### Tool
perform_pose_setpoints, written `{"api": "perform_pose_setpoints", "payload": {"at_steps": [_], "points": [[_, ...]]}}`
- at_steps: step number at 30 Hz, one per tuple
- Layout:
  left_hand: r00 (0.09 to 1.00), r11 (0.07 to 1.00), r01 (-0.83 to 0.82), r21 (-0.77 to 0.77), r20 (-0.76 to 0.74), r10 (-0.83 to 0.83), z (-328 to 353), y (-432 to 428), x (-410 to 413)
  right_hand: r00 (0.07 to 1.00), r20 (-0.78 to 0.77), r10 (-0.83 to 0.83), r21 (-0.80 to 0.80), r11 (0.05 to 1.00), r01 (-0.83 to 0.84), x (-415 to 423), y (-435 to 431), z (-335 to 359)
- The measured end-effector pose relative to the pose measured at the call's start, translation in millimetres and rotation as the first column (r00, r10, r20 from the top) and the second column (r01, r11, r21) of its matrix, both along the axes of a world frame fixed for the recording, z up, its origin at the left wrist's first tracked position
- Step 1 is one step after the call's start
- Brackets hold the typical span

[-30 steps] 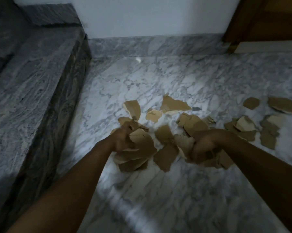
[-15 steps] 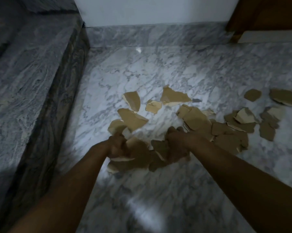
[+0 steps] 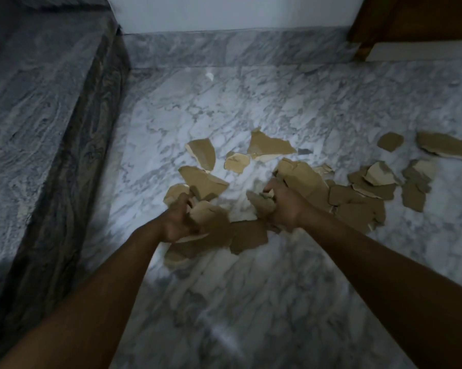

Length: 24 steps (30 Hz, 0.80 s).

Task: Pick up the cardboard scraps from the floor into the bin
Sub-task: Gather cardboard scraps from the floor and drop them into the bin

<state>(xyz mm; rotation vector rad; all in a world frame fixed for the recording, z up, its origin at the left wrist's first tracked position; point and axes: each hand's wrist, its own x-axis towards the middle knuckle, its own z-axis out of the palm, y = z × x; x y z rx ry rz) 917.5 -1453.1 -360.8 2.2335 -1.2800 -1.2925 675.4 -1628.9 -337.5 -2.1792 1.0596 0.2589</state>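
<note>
Both hands reach down to the middle of the frame over a marble floor (image 3: 264,288) strewn with torn brown cardboard scraps (image 3: 357,193). The left hand (image 3: 179,222) is curled tight around a bundle of scraps, with more pieces fanning out below and to the right of it, lying on the floor. The right hand (image 3: 285,206) is closed on a crumpled scrap at its fingertips and sits at the left edge of a larger overlapping pile that spreads toward the right of the frame. Between and above the hands, single scraps lie apart from one another on the floor, some showing a paler underside. Further scraps sit near the right edge, the outermost a long piece (image 3: 445,145) at centre right. A raised grey stone ledge (image 3: 38,115) runs down the left side of the frame. A white wall (image 3: 224,12) with a marble skirting closes the top, and a dark wooden door frame (image 3: 410,20) stands in the upper right corner. No bin is in view.
</note>
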Motion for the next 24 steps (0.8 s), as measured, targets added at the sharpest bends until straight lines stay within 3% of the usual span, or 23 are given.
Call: {"api": "perform_pose_setpoints", "payload": {"at_steps": [3, 10, 15, 20, 24], "points": [[0.976, 0.984, -0.178, 0.0, -0.124, 0.177, 22.9, -3.8, 13.7, 0.999, -0.04, 0.03, 0.12, 0.992, -0.026, -3.7, -17.4, 18.4], [0.971, 0.969, -0.239, 0.069, 0.048, 0.236, 49.2, 0.5, 55.3, 0.923, -0.218, 0.317, 0.189, 0.942, -0.278, 26.5, 18.1, 27.5], [0.964, 0.957, -0.267, 0.111, 0.041, 0.264, 47.0, 15.1, 60.4, 0.824, -0.282, 0.491, 0.228, 0.869, -0.44, 53.3, 55.4, 1.7], [0.964, 0.963, -0.26, 0.064, 0.071, 0.255, 36.1, 19.0, 50.6, 0.882, -0.294, 0.368, -0.036, 0.918, -0.395, 48.0, 93.9, -27.7], [0.976, 0.977, -0.189, 0.097, 0.123, 0.177, 28.4, 16.0, 44.0, 0.897, -0.294, 0.33, 0.007, 0.939, -0.343, 47.1, 86.1, -31.9]]}}
